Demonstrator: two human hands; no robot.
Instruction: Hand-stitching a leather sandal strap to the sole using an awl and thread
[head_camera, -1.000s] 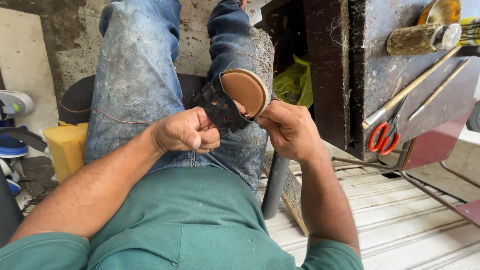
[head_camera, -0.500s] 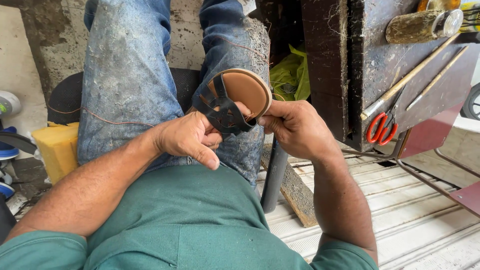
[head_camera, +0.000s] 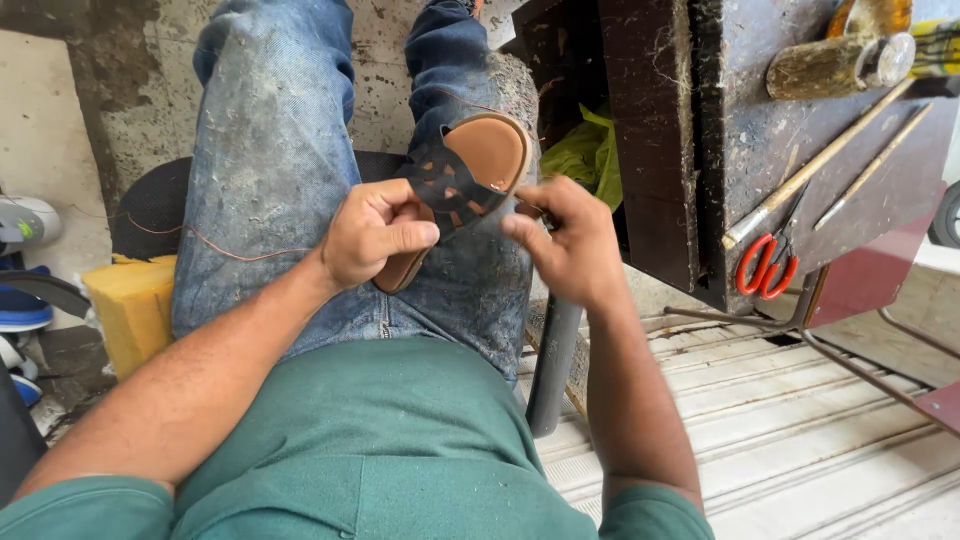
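A brown sandal (head_camera: 478, 160) with a black cut-out strap lies across my right thigh, toe end pointing away. My left hand (head_camera: 372, 232) grips its heel end and the near edge of the strap, thumb on top. My right hand (head_camera: 565, 238) is at the sandal's right side, fingertips pinching the strap's edge near the sole. Both legs are in dusty blue jeans (head_camera: 265, 170).
A worn dark workbench (head_camera: 720, 130) stands at the right, carrying red-handled scissors (head_camera: 765, 268), two long thin tools (head_camera: 815, 170) and a wooden cylinder (head_camera: 835, 65). A yellow sponge block (head_camera: 135, 305) sits on the left. A dark metal post (head_camera: 553, 360) rises beside my right leg.
The sandal has been turned over: its sole faced up before, and now the insole and strap face up. My right hand has slid from the toe end to the strap's side.
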